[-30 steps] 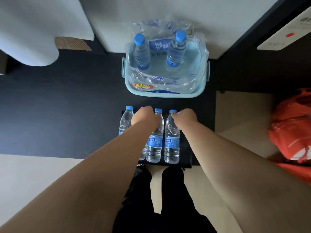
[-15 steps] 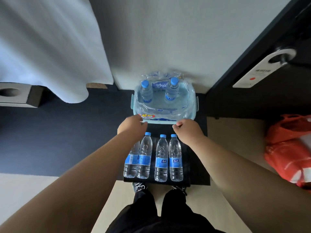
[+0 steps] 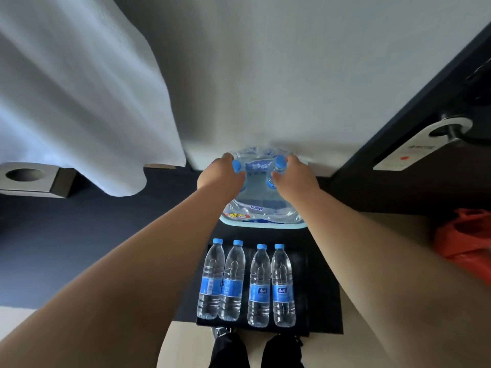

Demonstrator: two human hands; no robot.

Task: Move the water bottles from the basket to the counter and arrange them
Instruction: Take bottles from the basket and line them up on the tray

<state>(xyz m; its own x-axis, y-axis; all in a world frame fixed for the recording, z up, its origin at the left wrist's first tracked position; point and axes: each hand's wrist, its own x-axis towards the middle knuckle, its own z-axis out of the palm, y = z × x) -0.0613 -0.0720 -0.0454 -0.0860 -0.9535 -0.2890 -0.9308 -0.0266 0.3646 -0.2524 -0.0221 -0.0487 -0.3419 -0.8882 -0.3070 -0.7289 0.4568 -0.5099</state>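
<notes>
A pale teal basket (image 3: 263, 223) lined with clear plastic wrap stands on the dark counter against the wall. Two blue-capped water bottles stand inside it. My left hand (image 3: 221, 179) wraps around the left bottle (image 3: 236, 166), and my right hand (image 3: 295, 179) wraps around the right bottle (image 3: 279, 163); both bottles are still down in the basket. Nearer to me, several bottles (image 3: 247, 284) with blue labels stand side by side in a row on a black mat (image 3: 318, 301).
A white curtain (image 3: 74, 96) hangs at the left over a grey box with a round hole (image 3: 29, 179). A dark door with a handle and hanging tag (image 3: 414, 152) is at the right. An orange plastic bag (image 3: 467, 240) lies at the far right.
Both hands left the row of bottles on the mat and reached forward into the basket, closing on the two bottles there. The camera view tilted upward.
</notes>
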